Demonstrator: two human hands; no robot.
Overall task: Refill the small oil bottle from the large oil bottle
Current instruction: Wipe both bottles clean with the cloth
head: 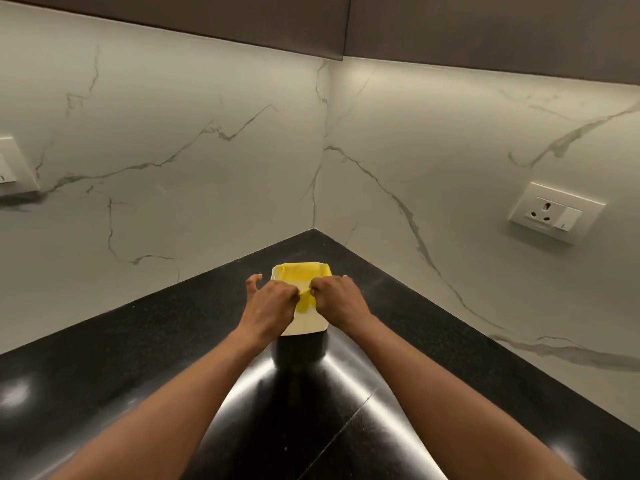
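Note:
A white open-topped container (pixel 304 323) stands in the corner of the black countertop (pixel 138 341). A yellow cloth or liner (pixel 301 271) lies folded inside it and over its near rim. My left hand (pixel 273 303) and my right hand (pixel 337 297) both pinch the yellow material at the near rim, fingertips almost meeting. No oil bottle, large or small, is in view.
White marble-look walls meet in a corner just behind the container. A socket with a switch (pixel 556 213) is on the right wall, another switch plate (pixel 14 168) is at the left edge. Dark cabinets (pixel 485 29) hang overhead.

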